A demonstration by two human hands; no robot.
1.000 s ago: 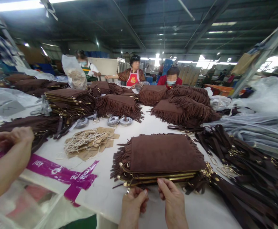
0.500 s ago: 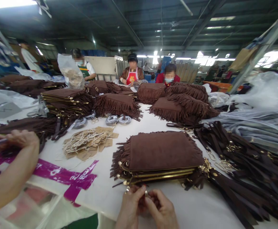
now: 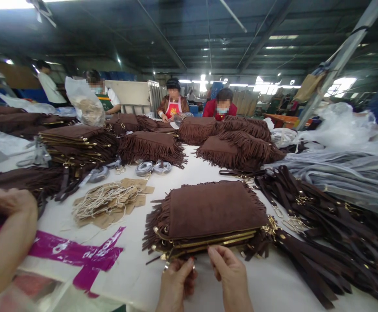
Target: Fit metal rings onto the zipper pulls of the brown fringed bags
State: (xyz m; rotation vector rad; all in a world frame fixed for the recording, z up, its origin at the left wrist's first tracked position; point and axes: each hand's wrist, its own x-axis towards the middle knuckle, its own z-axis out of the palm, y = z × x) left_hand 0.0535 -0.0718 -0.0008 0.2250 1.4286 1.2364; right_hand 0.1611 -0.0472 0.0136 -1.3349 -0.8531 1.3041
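A stack of brown fringed pouches (image 3: pixel 216 210) lies in front of me, its gold zippers facing my side. My left hand (image 3: pixel 177 279) is closed just below the stack's front left corner, with bits of shiny metal hardware (image 3: pixel 167 265) showing at its fingers. What that hardware belongs to is hidden by the fingers. To its right, my right hand (image 3: pixel 229 273) is apart from the left. Its thumb and forefinger are pinched together by the front zipper edge; anything between them is too small to make out.
A co-worker's forearm and hand (image 3: pixel 10 225) reach in at left, above purple tape (image 3: pixel 75 255). Strung brown tags (image 3: pixel 111 201) lie beyond. Dark straps with gold clips (image 3: pixel 312 225) cover the right side. More fringed pouches (image 3: pixel 153 147) and several people are farther back.
My hands, close together before, have separated: the right has moved up and right toward the zipper edge. The view has shifted slightly, and the co-worker's hand sits farther left in it.
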